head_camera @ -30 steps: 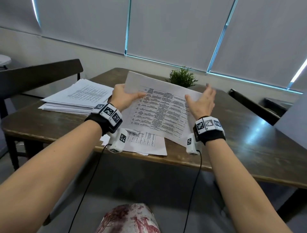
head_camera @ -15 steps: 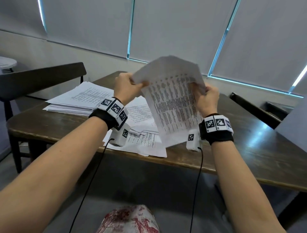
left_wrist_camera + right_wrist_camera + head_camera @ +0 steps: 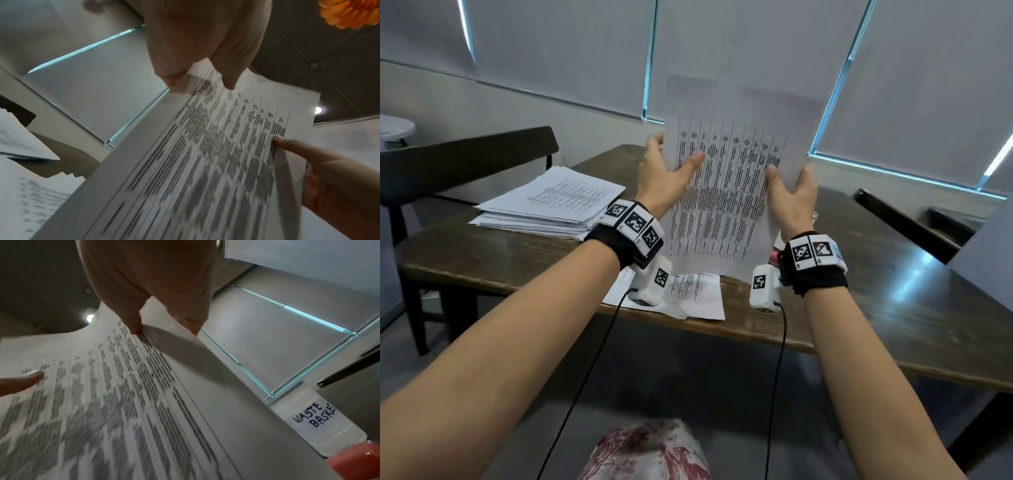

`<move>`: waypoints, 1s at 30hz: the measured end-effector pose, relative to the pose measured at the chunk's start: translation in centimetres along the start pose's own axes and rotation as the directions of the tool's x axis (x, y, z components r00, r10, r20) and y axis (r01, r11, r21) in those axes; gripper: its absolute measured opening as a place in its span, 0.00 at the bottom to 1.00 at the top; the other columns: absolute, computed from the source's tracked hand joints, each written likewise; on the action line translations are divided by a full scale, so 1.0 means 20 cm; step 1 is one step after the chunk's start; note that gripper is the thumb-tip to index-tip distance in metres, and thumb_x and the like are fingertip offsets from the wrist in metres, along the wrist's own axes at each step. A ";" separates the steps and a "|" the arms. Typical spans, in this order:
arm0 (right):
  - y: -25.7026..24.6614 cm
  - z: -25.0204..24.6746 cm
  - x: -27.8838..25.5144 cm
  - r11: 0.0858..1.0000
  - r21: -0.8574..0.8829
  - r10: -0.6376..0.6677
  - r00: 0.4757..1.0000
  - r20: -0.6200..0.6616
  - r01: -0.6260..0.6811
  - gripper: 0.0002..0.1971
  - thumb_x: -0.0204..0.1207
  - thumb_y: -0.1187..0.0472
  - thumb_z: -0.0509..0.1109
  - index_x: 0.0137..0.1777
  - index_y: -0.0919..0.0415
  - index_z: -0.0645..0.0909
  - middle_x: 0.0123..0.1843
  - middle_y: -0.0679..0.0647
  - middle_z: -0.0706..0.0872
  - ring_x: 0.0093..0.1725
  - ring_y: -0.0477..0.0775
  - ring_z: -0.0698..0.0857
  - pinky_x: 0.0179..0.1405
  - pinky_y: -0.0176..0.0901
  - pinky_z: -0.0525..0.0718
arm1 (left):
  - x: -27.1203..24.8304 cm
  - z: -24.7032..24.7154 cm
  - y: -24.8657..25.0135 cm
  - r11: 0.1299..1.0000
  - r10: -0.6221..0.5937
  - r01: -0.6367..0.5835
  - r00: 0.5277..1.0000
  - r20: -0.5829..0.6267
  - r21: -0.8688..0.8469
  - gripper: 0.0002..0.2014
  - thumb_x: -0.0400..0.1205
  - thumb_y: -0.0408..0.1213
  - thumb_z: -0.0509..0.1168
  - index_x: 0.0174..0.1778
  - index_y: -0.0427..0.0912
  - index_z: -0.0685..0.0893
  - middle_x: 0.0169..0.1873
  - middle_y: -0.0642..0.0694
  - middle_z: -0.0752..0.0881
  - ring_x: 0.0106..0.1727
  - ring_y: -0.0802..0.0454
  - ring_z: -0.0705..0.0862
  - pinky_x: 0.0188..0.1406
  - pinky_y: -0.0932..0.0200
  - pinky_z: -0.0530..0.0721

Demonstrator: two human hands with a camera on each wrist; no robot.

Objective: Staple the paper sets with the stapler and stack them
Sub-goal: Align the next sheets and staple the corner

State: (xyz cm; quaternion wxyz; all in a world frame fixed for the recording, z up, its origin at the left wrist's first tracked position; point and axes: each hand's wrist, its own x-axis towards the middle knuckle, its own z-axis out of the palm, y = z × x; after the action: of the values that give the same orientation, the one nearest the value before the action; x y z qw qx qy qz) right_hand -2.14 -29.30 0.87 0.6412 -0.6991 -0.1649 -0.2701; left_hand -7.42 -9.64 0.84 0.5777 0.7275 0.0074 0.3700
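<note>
I hold a paper set of printed table sheets upright above the dark wooden table. My left hand pinches its left edge, thumb on the front, fingers behind; the same pinch shows in the left wrist view. My right hand grips the right edge of the paper set in the same way. The set's lower edge stands near the table, over loose printed sheets at the front edge. No stapler is in view.
A thick stack of papers lies at the table's back left. Dark chairs stand at the left and far right. A red object with a "WASTE BASKET" label shows low in the right wrist view.
The paper set went from lying tilted on the table to being lifted and turned upright, portrait way, between both hands. My hands rose and shifted to the set's side edges.
</note>
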 end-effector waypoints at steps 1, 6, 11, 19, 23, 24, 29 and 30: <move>0.02 0.00 0.01 1.000 -0.007 0.016 1.000 -0.011 -0.016 0.38 0.70 0.40 0.74 0.74 0.64 0.73 0.70 0.57 0.82 0.68 0.53 0.81 0.70 0.51 0.80 | 0.00 0.00 0.00 1.000 -0.007 0.007 1.000 0.013 -0.002 0.34 0.76 0.50 0.74 0.72 0.38 0.70 0.60 0.48 0.84 0.60 0.54 0.84 0.67 0.54 0.81; 0.01 0.02 0.02 1.000 -0.018 0.009 1.000 0.009 -0.009 0.39 0.74 0.47 0.73 0.79 0.69 0.66 0.76 0.62 0.75 0.76 0.58 0.74 0.77 0.58 0.72 | 0.01 0.04 0.01 0.997 0.003 -0.008 0.999 0.055 0.081 0.31 0.80 0.54 0.70 0.70 0.36 0.72 0.61 0.44 0.84 0.64 0.47 0.82 0.55 0.69 0.79; 0.04 0.00 0.05 0.998 0.000 0.056 0.998 -0.029 -0.056 0.38 0.79 0.49 0.70 0.82 0.68 0.61 0.82 0.62 0.67 0.81 0.58 0.66 0.83 0.53 0.63 | 0.03 0.04 -0.05 1.000 -0.009 0.008 0.999 0.041 0.012 0.34 0.75 0.61 0.70 0.67 0.40 0.76 0.62 0.45 0.85 0.64 0.48 0.84 0.66 0.43 0.82; 0.12 0.00 0.00 0.989 0.026 0.148 0.988 0.038 -0.149 0.45 0.75 0.36 0.68 0.81 0.67 0.61 0.81 0.62 0.68 0.80 0.59 0.67 0.80 0.60 0.67 | -0.05 0.05 -0.19 0.994 -0.086 0.092 0.992 0.096 -0.059 0.20 0.77 0.46 0.74 0.60 0.42 0.81 0.56 0.48 0.88 0.59 0.52 0.86 0.63 0.46 0.84; 0.13 0.00 0.00 0.992 -0.024 0.121 0.992 0.031 -0.120 0.32 0.80 0.45 0.68 0.75 0.68 0.70 0.74 0.60 0.78 0.73 0.57 0.76 0.76 0.58 0.73 | -0.10 0.05 -0.25 0.988 -0.123 0.133 0.986 0.116 -0.080 0.20 0.75 0.41 0.77 0.60 0.41 0.81 0.55 0.48 0.88 0.56 0.54 0.87 0.60 0.51 0.86; 0.16 0.00 -0.01 0.992 -0.032 0.123 0.991 0.053 -0.121 0.36 0.78 0.41 0.68 0.75 0.68 0.69 0.74 0.61 0.78 0.73 0.58 0.76 0.75 0.59 0.74 | -0.12 0.05 -0.26 0.988 -0.128 0.137 0.985 0.115 -0.071 0.19 0.75 0.40 0.77 0.59 0.42 0.80 0.55 0.48 0.88 0.55 0.54 0.87 0.60 0.52 0.85; 0.26 0.03 0.00 0.982 -0.095 0.174 0.978 0.111 -0.164 0.42 0.73 0.33 0.63 0.76 0.67 0.69 0.74 0.63 0.77 0.74 0.61 0.76 0.74 0.63 0.74 | -0.15 0.05 -0.32 0.990 -0.141 0.139 0.987 0.076 0.034 0.21 0.74 0.44 0.77 0.57 0.40 0.80 0.48 0.51 0.86 0.52 0.54 0.85 0.60 0.51 0.84; 0.24 0.03 0.01 0.982 -0.087 0.174 0.980 0.098 -0.166 0.34 0.78 0.38 0.61 0.69 0.67 0.74 0.67 0.62 0.82 0.67 0.60 0.81 0.70 0.61 0.77 | -0.14 0.04 -0.31 0.987 -0.152 0.148 0.986 0.063 0.062 0.20 0.75 0.43 0.77 0.57 0.40 0.80 0.46 0.52 0.85 0.50 0.55 0.84 0.58 0.54 0.84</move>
State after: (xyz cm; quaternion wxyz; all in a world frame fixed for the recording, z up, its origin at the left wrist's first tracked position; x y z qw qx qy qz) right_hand 0.97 -29.39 -2.88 0.6244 -0.7485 -0.1273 -0.1836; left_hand -6.45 -9.55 -5.99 0.5828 0.7531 0.0533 0.3005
